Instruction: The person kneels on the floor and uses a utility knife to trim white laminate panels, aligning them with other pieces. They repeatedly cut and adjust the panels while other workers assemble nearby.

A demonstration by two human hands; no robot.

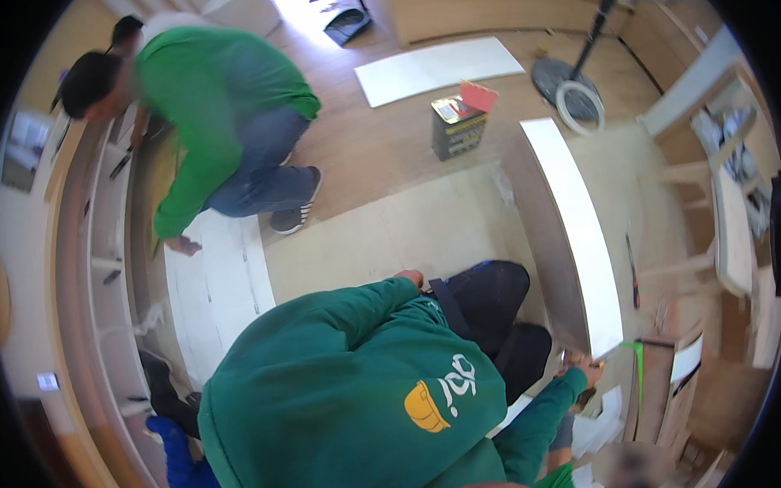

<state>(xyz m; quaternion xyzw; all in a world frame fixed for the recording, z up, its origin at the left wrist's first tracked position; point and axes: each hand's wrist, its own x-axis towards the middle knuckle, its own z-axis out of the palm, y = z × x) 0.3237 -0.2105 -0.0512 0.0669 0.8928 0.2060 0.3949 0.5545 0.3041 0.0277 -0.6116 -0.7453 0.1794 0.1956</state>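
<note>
My torso is in a dark green sweatshirt, with my knees bent in dark trousers. My left hand [411, 280] lies beside my left thigh; its fingers look curled, and what they hold, if anything, is hidden. On the right, my right hand [589, 370] closes on the near end of a long board [579, 237]. The board stands on its edge, with a white narrow face up and a brownish side toward my knees. Small details around those fingers are too blurred to tell. Close by is a bright green strip [639, 375].
A person in green [222, 104] crouches at left over a white panel [216, 293], beside a shelf unit [106, 228]. Ahead are a dark box [458, 137] and a white board [440, 68]. A screwdriver [634, 278] lies right; people are close at both lower sides.
</note>
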